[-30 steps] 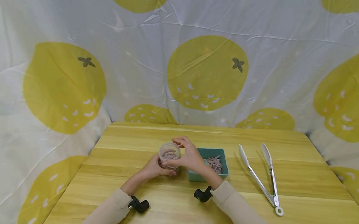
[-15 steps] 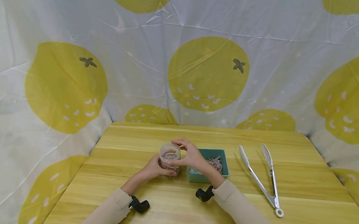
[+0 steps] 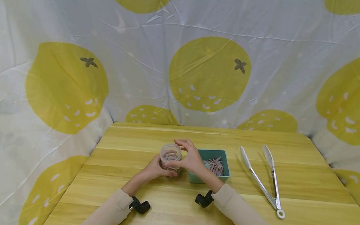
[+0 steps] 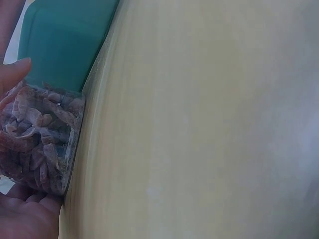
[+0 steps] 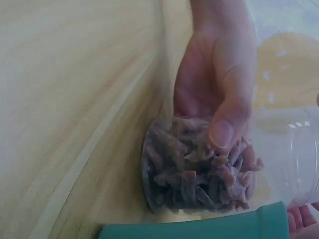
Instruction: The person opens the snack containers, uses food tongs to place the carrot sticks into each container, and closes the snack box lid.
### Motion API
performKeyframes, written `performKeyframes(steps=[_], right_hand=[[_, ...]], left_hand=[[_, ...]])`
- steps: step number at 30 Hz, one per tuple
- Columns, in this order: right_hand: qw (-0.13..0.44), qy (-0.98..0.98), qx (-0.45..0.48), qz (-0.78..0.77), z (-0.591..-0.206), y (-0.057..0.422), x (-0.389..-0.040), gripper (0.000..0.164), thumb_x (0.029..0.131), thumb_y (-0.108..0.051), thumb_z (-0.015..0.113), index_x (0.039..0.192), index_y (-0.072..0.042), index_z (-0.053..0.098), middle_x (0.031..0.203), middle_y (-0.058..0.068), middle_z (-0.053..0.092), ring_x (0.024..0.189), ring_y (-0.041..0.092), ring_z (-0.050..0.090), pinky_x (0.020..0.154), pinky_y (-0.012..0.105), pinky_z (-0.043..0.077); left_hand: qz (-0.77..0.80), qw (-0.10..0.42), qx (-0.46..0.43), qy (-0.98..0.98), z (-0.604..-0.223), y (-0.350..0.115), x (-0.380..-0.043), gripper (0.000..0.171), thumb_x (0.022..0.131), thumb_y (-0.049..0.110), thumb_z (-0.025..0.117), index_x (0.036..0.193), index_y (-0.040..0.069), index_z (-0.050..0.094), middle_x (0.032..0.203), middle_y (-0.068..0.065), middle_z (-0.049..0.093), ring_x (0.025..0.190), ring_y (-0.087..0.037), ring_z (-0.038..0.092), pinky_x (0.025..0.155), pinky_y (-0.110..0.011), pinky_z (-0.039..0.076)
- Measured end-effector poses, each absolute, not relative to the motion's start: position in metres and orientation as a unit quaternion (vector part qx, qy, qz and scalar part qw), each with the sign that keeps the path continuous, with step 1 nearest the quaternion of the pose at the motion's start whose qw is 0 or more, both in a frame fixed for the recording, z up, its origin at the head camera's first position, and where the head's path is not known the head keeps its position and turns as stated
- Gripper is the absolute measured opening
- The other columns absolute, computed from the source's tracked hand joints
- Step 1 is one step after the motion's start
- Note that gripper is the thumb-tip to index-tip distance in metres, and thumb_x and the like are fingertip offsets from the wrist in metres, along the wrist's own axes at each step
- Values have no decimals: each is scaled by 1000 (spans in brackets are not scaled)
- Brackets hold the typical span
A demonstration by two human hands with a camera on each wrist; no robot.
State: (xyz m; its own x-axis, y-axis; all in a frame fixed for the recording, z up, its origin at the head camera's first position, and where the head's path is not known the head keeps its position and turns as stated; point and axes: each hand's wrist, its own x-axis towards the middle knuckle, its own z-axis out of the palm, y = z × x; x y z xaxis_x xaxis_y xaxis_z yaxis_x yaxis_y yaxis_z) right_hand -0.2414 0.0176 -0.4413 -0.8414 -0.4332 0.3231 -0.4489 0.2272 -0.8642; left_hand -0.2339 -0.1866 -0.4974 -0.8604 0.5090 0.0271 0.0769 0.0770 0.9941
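Observation:
A clear plastic jar stands upright on the table, its lower part filled with purplish-brown strips. My left hand grips the jar low down, with the thumb lying across its near side. Around the top rim, the fingers and thumb of my right hand are curved from the right. Whether a see-through lid sits on that rim, I cannot tell. Just right of the jar is a teal rectangular box, holding more strips; my right wrist passes over its left part.
Metal tongs lie spread on the right side of the wooden table, their tips pointing away. A curtain with yellow fruit prints hangs behind the table and along both sides.
The fingers and thumb of my right hand have shifted slightly back and forth around the jar's rim. My left hand and the jar have stayed in place.

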Motion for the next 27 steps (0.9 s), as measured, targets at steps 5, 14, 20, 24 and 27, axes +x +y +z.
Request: performKeyframes(steps=[5,14,20,24,27], right_hand=[[-60,-760,304,571,-437,23,-249,82,75,-14,90,146,-6,49,143,9,50,130,25,47,107,44,40],[-51,-767,318,556,-436,23,-252,74,76,-13,89,141,-5,55,136,10,55,123,27,51,102,44,43],[38,-799,251,546,-441,11,-238,72,69,-25,94,132,-8,62,125,3,58,111,24,55,91,43,48],[50,-809,215,544,-440,5,-232,82,66,-36,95,135,-10,58,125,3,54,111,25,53,90,45,47],[42,-805,228,546,-439,6,-235,91,65,-33,96,142,-9,53,132,6,52,118,30,50,93,52,46]], left_hand=[[640,155,191,728,-497,-186,-234,72,81,4,83,142,5,44,126,-13,60,105,-24,66,87,-35,55],[646,160,190,722,-496,-186,-234,71,81,2,83,141,6,46,125,-12,60,105,-27,65,86,-35,55],[647,167,201,716,-496,-186,-234,68,82,1,81,141,5,46,124,-12,61,102,-27,67,85,-39,56],[643,168,200,720,-495,-185,-235,70,82,2,82,142,6,46,124,-11,62,99,-28,69,84,-40,57],[640,167,198,723,-495,-185,-234,73,81,2,82,144,8,44,124,-12,62,100,-28,68,85,-40,56]])
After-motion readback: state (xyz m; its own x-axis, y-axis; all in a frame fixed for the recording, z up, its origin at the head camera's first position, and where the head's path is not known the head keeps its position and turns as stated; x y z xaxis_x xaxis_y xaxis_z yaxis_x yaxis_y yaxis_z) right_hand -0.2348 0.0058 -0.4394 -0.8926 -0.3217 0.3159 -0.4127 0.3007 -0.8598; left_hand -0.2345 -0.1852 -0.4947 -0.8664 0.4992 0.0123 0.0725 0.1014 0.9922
